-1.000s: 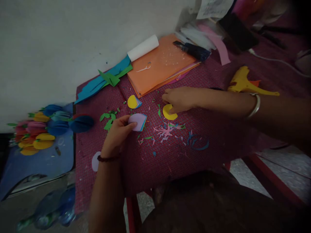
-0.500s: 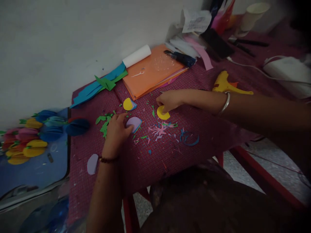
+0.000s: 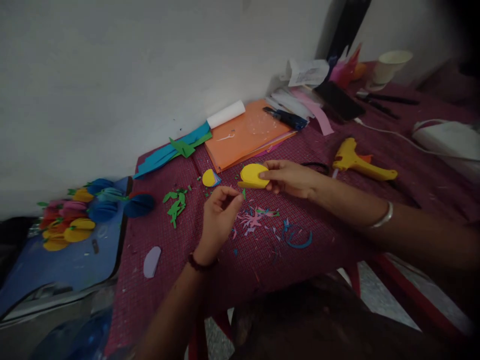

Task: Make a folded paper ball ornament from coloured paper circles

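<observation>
My right hand (image 3: 287, 177) pinches folded yellow paper circles (image 3: 253, 173) between thumb and fingers, raised over the table. Close to their lower left, my left hand (image 3: 221, 215) has its thumb and fingertips drawn together; whatever is between them is too small or hidden to make out. A small green scrap (image 3: 243, 193) shows just past its fingertips. Behind that hand lies a little stack of yellow and blue paper rounds (image 3: 209, 178). A lilac folded half-circle (image 3: 152, 262) rests toward the table's left front.
Green cuttings (image 3: 175, 206) and pink scraps (image 3: 252, 218) litter the maroon cloth (image 3: 225, 280). Orange sheets (image 3: 243, 135) carry a utility knife (image 3: 287, 118). A yellow glue gun (image 3: 360, 160) lies right, near a phone (image 3: 339, 101). Paper fruits (image 3: 80, 227) sit on a blue surface at left.
My right hand has lifted the yellow circles off the table. My left hand has moved right toward them and closed its fingers. The lilac piece formerly beside it no longer shows. The view has shifted.
</observation>
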The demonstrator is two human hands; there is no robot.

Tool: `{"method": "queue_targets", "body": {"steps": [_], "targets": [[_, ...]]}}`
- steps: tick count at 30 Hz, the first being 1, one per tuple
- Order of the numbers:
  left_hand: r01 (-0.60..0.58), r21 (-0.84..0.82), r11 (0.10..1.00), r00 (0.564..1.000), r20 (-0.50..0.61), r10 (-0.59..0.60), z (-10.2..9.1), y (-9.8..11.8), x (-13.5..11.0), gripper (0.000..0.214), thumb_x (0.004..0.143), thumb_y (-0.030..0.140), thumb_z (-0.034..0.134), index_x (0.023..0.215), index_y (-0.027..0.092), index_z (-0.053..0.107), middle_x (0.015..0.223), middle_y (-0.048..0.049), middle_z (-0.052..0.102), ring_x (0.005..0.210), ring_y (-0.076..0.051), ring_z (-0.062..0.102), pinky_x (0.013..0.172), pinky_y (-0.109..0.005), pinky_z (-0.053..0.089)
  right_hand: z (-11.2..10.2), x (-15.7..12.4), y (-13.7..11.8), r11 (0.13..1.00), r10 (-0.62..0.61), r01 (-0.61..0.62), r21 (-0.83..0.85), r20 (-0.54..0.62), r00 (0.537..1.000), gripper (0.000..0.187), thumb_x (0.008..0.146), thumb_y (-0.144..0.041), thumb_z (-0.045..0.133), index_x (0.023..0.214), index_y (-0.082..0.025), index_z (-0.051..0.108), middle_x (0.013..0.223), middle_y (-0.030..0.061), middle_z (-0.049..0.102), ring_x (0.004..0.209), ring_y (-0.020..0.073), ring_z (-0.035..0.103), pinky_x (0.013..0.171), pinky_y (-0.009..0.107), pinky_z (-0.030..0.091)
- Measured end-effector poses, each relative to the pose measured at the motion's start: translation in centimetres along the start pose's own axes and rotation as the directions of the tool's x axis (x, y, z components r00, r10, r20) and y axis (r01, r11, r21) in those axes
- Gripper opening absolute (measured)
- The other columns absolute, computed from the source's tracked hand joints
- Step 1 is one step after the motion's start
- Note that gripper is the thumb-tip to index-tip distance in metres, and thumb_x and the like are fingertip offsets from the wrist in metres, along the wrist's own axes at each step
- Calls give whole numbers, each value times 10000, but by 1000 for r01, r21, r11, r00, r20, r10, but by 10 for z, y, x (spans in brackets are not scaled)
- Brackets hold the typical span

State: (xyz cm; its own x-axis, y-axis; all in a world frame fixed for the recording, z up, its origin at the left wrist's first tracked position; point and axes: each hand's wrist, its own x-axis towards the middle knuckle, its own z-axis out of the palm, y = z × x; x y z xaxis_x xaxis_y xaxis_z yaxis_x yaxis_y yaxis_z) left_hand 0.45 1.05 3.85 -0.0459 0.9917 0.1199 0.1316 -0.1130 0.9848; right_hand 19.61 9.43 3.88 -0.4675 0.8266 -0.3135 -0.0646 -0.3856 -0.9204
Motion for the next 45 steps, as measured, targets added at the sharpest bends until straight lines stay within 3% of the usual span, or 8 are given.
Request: {"method": "queue_targets", "body": {"steps": [4, 10, 19, 24, 29, 37, 40, 45], "targets": [[-7, -190, 982, 998, -61, -5, 19, -9, -3, 154, 772, 261, 710, 866, 180, 619, 840, -9, 657, 788, -114, 604, 767, -247, 476, 20, -14, 9, 991, -112, 111, 70, 7, 994, 287, 666, -275, 758, 745, -184, 498, 604, -47, 580, 481, 64, 532, 438, 178, 446], [29, -382, 924, 988, -126, -84, 26, -15, -4, 144, 774, 274, 710, 834, 175, 624, 766, 20, 639, 683, -85, 597, 675, -210, 480, 30, -21, 17, 972, -189, 198, -129, 75, 979, 231, 715, -302, 707, 822, -177, 545, 673, -44, 572, 501, 64, 495, 459, 199, 418], [101, -268, 958, 981, -134, -141, 26, -9, -6, 112, 741, 242, 688, 750, 157, 616, 692, 25, 600, 619, -77, 534, 612, -200, 438, 36, -23, 24, 894, -302, 355, -273, 218, 928, 195, 744, -279, 644, 876, -168, 552, 771, -8, 569, 656, 102, 507, 564, 225, 420], [69, -193, 979, 980, -168, -102, 25, -9, -9, 104, 761, 246, 665, 745, 167, 599, 668, 35, 570, 609, -83, 526, 606, -208, 433, 30, -22, 24, 848, -421, 402, -345, 24, 907, 287, 733, -297, 689, 930, -202, 503, 861, 3, 549, 713, 120, 522, 617, 245, 453], [94, -255, 962, 989, -85, -119, 22, -8, -13, 98, 762, 249, 674, 762, 173, 612, 680, 33, 578, 607, -85, 522, 586, -205, 429, 28, -24, 18, 928, -295, 323, -188, 161, 942, 217, 785, -371, 639, 826, -186, 533, 729, -11, 550, 635, 110, 507, 574, 234, 422], [190, -452, 872, 978, 10, -208, 20, -1, -12, 173, 741, 325, 707, 724, 185, 607, 621, 45, 542, 544, -76, 481, 526, -199, 399, 27, -30, 16, 935, -263, 309, -173, 242, 934, 269, 791, -401, 671, 786, -166, 539, 680, -22, 554, 564, 77, 486, 487, 196, 376], [237, -511, 826, 968, 48, -247, 20, 3, -12, 171, 715, 309, 717, 693, 187, 600, 585, 51, 522, 501, -66, 451, 493, -193, 386, 27, -31, 15, 953, -227, 269, -141, 256, 940, 308, 780, -430, 690, 793, -164, 536, 619, -54, 526, 455, 39, 409, 404, 170, 315], [288, -528, 799, 955, 100, -278, 19, 7, -12, 179, 676, 314, 724, 679, 191, 593, 564, 47, 540, 469, -76, 475, 455, -210, 428, 26, -30, 18, 973, -178, 210, -99, 259, 949, 341, 768, -456, 702, 815, -166, 529, 545, -84, 504, 372, 22, 387, 346, 150, 295]]}}
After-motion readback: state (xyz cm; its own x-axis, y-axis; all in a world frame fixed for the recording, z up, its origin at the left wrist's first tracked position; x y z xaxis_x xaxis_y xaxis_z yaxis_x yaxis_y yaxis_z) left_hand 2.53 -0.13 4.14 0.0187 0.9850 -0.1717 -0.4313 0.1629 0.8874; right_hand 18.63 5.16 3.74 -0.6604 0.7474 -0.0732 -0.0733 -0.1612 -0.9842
